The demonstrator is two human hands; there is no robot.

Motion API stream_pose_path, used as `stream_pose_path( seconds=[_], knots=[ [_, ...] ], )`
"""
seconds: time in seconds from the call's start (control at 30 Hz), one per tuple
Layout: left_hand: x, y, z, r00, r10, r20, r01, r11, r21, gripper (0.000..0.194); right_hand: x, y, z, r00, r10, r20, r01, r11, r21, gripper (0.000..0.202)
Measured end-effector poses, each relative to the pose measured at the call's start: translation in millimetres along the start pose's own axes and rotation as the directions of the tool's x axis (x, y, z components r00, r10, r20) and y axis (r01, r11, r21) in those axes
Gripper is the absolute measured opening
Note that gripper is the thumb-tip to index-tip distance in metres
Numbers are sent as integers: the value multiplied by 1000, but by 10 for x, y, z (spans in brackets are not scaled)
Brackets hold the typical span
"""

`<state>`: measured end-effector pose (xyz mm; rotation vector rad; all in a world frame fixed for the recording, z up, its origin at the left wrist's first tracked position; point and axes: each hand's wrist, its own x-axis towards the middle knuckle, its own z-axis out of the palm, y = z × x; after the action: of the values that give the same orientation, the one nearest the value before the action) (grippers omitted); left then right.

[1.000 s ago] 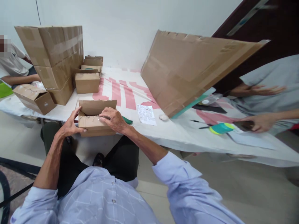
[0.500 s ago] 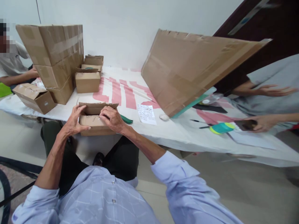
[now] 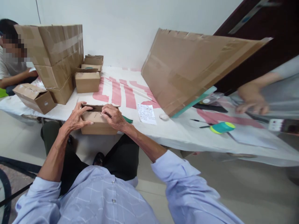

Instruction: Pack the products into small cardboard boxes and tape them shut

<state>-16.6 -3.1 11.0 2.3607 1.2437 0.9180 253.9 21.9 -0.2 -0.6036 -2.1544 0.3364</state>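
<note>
A small open cardboard box point(image 3: 99, 127) sits at the front edge of the cloth-covered table, its long side facing me. My left hand point(image 3: 78, 118) grips the box's left end, the thumb along the near wall and the fingers over the far corner. At the right end, my right hand point(image 3: 113, 116) is closed on the upper rim, knuckles up; its fingertips are partly hidden. Both hands hide parts of the box's top, and its inside is dark. Just right of the box, a green curved item point(image 3: 127, 120) shows in part behind my right hand.
Stacked taped cartons point(image 3: 56, 59) and a smaller box point(image 3: 35, 97) stand at left. Open boxes point(image 3: 87, 82) line up behind. A big cardboard panel point(image 3: 196, 68) leans right of a printed paper point(image 3: 146, 114). Co-workers sit at both sides; a teal-yellow item point(image 3: 222, 128) lies at right.
Both hands and the box have shifted slightly right, and the box's far flap shows less. The right co-worker's hands moved, carrying a dark phone-like object rightward. The left co-worker's head leaned into view.
</note>
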Motion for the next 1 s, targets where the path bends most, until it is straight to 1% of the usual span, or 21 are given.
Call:
stream_pose_path(
  seconds=[0.13, 0.4, 0.5, 0.6, 0.7, 0.83, 0.93, 1.0],
  knots=[
    [27, -15, -1, 999, -27, 29, 27, 1000, 2, 63, -31, -8, 11, 1000, 8, 18, -8, 1000, 9, 17],
    [83, -39, -23, 999, -27, 39, 28, 999, -24, 72, -94, -26, 2, 995, 87, -39, -85, 996, 34, 12],
    [101, -42, -30, 999, -34, 39, 35, 999, -23, 72, -112, -49, -5, 994, 90, -68, -85, 994, 65, 12],
    [117, -39, -47, 998, -40, 42, 41, 999, -25, 70, -114, -68, -15, 992, 112, -57, -107, 991, 86, 11],
    [130, -7, -86, 998, -42, 57, 43, 999, -23, 72, -79, -93, -24, 992, 122, -21, -120, 990, 73, 6],
    [167, 31, -160, 996, -82, 33, 81, 997, 16, 74, 35, -120, -20, 994, 108, 4, -108, 993, 35, 13],
    [231, 15, -207, 997, -73, 7, 73, 996, 42, 75, 127, -113, -14, 993, 114, 4, -114, 993, 29, 15],
    [268, 2, -231, 998, -67, 11, 67, 996, 55, 75, 164, -119, -9, 993, 114, -13, -113, 992, 52, 16]
  ],
)
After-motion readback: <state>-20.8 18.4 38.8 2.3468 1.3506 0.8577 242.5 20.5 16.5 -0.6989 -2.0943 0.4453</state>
